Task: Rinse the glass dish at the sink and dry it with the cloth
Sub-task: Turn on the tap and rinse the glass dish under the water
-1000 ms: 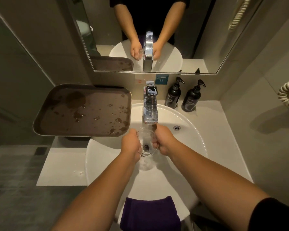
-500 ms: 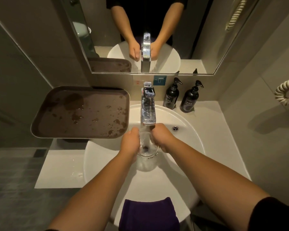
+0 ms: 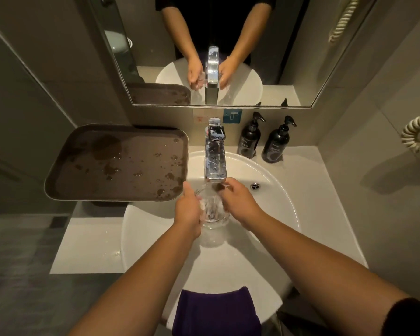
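A small clear glass dish (image 3: 212, 212) is held over the white basin (image 3: 272, 190), right under the spout of the chrome tap (image 3: 215, 156). Water runs from the spout into the dish. My left hand (image 3: 188, 209) grips its left side and my right hand (image 3: 238, 202) grips its right side. A dark purple cloth (image 3: 216, 311) hangs folded over the basin's near rim, between my forearms.
A wet brown tray (image 3: 117, 163) sits on a stand left of the basin, overhanging its rim. Two black pump bottles (image 3: 249, 139) (image 3: 277, 143) stand at the back right of the white counter (image 3: 325, 190). A mirror (image 3: 216, 49) is above and a coiled cord (image 3: 415, 134) hangs at the right.
Both hands have lifted the dish slightly toward the spout, and the dish now sits directly in the running water. The view has shifted a little.
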